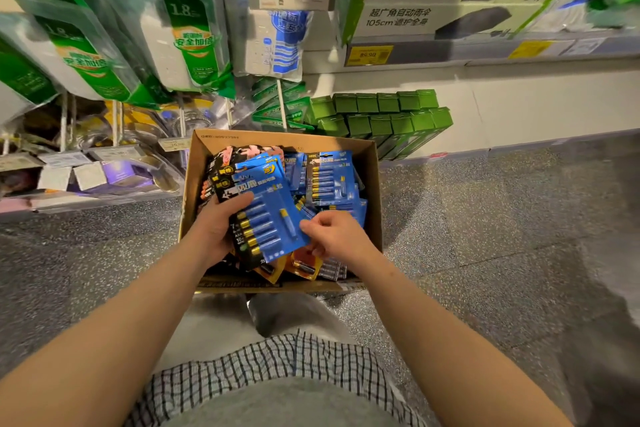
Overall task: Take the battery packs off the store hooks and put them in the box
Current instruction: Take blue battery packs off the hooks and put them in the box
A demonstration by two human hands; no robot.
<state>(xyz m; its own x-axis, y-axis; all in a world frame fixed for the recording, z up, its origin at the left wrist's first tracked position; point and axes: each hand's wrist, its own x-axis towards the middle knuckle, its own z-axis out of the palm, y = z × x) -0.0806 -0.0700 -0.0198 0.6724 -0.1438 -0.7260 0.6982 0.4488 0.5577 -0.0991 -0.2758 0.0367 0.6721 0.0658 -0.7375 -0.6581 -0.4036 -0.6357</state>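
Over the open cardboard box (372,184) of glossy packs, my left hand (216,225) gripped a stack of flat blue battery packs (273,208), gold-capped cells under clear plastic, while my right hand (337,236) pinched its lower corner.

The box (372,184) is plain brown cardboard, matt, with raw-cut edges. The blue battery pack (273,215) at its centre is printed card under clear glossy plastic blisters; the cells inside shine with metallic gold ends. At eleven o'clock, the hanging green-and-white packs (194,42) are wrapped in glossy, reflective film. The floor (502,236) at three o'clock is speckled grey stone, smooth with a dull sheen. At six o'clock, the checked shirt (277,367) is soft woven cloth.
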